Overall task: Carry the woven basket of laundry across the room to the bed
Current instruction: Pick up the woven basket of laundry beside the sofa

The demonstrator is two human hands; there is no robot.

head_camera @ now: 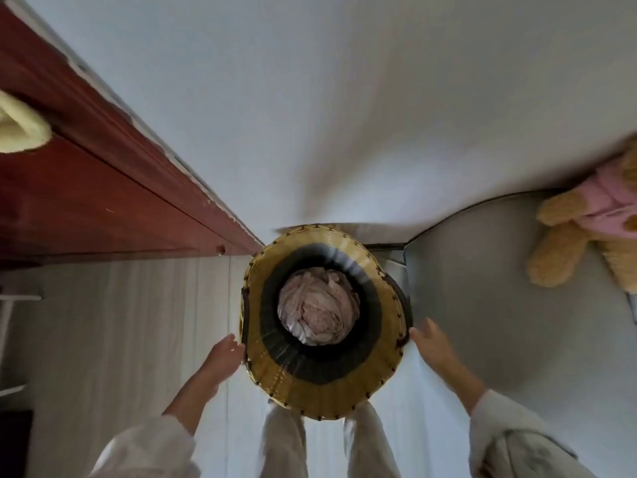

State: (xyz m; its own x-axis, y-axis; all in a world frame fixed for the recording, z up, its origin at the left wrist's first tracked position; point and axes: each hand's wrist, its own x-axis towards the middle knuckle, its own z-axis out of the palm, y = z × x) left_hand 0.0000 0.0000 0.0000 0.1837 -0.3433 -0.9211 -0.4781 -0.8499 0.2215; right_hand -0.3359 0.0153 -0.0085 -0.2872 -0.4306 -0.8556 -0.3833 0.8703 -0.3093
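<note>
The round woven basket (320,395), yellow with a black band inside, is right in front of my legs, seen from above. Crumpled pale pink laundry (317,310) lies at its bottom. My left hand (224,353) is at the left of the rim, fingers stretched out with the tips touching the weave. My right hand (431,343) is at the right of the rim beside a dark handle (401,298), fingers spread and not closed around it. The grey bed (482,288) is just right of the basket. I cannot tell whether the basket rests on the floor.
A teddy bear (579,236) in a pink top lies on the bed at the far right. A red-brown wooden panel (86,188) runs along the left, a white wall (310,98) ahead. Pale wood floor (120,332) lies to the left.
</note>
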